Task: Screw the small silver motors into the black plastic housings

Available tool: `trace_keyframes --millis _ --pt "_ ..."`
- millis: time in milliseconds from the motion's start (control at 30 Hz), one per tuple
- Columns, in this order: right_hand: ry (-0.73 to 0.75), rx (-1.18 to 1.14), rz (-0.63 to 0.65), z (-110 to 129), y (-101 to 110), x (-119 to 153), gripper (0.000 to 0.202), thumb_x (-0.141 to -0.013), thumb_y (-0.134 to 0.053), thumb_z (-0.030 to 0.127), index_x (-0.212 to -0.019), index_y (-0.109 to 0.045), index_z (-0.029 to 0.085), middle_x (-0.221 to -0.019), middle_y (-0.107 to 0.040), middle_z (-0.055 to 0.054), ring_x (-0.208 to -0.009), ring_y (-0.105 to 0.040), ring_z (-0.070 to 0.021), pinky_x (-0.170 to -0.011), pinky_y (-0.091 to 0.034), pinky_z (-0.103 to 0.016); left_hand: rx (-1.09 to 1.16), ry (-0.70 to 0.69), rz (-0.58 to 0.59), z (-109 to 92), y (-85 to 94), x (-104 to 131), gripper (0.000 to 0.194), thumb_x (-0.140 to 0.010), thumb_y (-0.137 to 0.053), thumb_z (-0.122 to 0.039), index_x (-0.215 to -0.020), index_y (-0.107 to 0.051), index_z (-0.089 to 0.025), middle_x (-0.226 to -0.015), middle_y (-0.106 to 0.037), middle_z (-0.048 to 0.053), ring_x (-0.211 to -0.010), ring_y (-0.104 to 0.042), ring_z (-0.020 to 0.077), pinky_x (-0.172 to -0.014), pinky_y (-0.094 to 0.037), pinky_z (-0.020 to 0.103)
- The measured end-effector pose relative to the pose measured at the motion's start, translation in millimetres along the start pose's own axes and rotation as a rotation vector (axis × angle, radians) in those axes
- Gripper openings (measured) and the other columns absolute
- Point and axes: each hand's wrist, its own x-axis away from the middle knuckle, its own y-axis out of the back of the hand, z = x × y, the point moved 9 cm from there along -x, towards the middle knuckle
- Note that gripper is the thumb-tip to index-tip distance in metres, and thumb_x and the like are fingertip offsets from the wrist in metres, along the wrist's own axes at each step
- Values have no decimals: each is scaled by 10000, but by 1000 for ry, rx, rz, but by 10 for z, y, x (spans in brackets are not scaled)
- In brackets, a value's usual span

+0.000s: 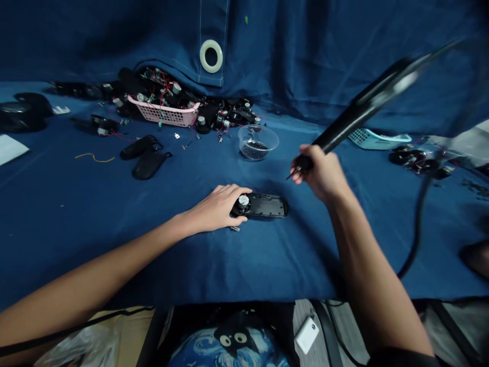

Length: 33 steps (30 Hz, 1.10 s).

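A black elongated housing (267, 205) lies on the blue cloth near the middle, with a round silver motor (243, 201) at its left end. My left hand (219, 208) is closed around that left end, thumb on the near side and fingers on the far side. Raised above the cloth to the right, my right hand (319, 171) grips a long black electric screwdriver (344, 122) near its tip. Its thin bit points down and left, apart from the housing. Beyond the housing stands a clear round bowl (258, 142) with small dark screws inside.
A pink basket (164, 113) heaped with wired motor parts stands at the back left. Two black shells (151, 164) and a yellow wire (94, 157) lie nearer. A turquoise basket (378, 139) and dark parts (416, 162) are at the right. A black cable (420, 214) hangs there.
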Motion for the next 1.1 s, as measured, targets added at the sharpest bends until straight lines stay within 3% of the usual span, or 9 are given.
trace_keyframes --millis 100,233,400,533,667,733,800,933,1100 --pt "-335 132 56 -632 -17 -1 317 -842 -556 430 -691 -597 155 -621 -635 -45 -448 -570 -102 -424 -474 -217 1 -43 -25 -69 75 19 568 -825 -633 -206 -1358 -438 -247 -1317 -562 55 -1196 -540 240 -1051 -415 424" --pt "-478 318 152 -914 -33 87 424 -849 -561 522 -644 -599 154 -550 -613 -50 -425 -552 -104 -416 -465 -211 19 -84 -136 -154 334 58 653 -780 -560 -85 -1391 -397 -249 -1385 -515 54 -1275 -503 220 -1102 -406 400" --pt "-524 577 194 -959 -53 117 516 -811 -620 586 -506 -531 180 -443 -571 -63 -345 -490 -119 -375 -423 -248 7 -179 -345 -252 731 172 697 -734 -562 -38 -1391 -415 -219 -1384 -503 91 -1317 -478 243 -1144 -392 436" --pt "-523 1019 310 -922 -119 172 698 -857 -406 746 -490 -548 169 -503 -612 -129 -423 -579 -176 -511 -485 -305 -24 -231 -417 -307 902 247 716 -702 -550 -20 -1383 -442 -211 -1361 -504 100 -1310 -483 251 -1137 -404 457" --pt "-170 1400 106 -459 -142 202 673 -892 -351 729 -686 -626 151 -762 -687 -215 -761 -689 -331 -703 -504 -425 -37 -229 -437 -349 977 288 732 -698 -539 -45 -1392 -434 -253 -1362 -516 80 -1319 -479 265 -1131 -417 478" --pt "98 1249 -38 -133 -229 303 660 -877 -374 744 -880 -654 147 -881 -697 -207 -880 -676 -353 -774 -499 -466 -43 -206 -416 -360 972 290 749 -698 -538 -56 -1400 -421 -291 -1381 -515 62 -1337 -468 275 -1138 -411 492" --pt "252 835 -5 41 -364 438 653 -883 -387 733 -1097 -639 169 -1020 -700 -166 -954 -666 -309 -847 -504 -457 -44 -185 -375 -369 942 283 757 -706 -541 -70 -1410 -408 -314 -1408 -505 49 -1351 -458 284 -1143 -407 508" --pt "161 99 489 -18 -923 725 508 -930 -482 593 -1333 -567 297 -1270 -653 -49 -1145 -628 -224 -960 -510 -366 -9 -172 -308 -378 886 265 706 -756 -558 -121 -1422 -418 -309 -1426 -510 40 -1370 -447 294 -1142 -412 521" --pt "49 -108 440 -105 -1078 856 385 -889 -661 318 -1270 -612 351 -1237 -671 18 -1088 -655 -179 -958 -526 -310 1 -82 -407 -308 984 275 585 -842 -611 -331 -1404 -451 -361 -1434 -522 -10 -1398 -422 312 -1143 -392 551"
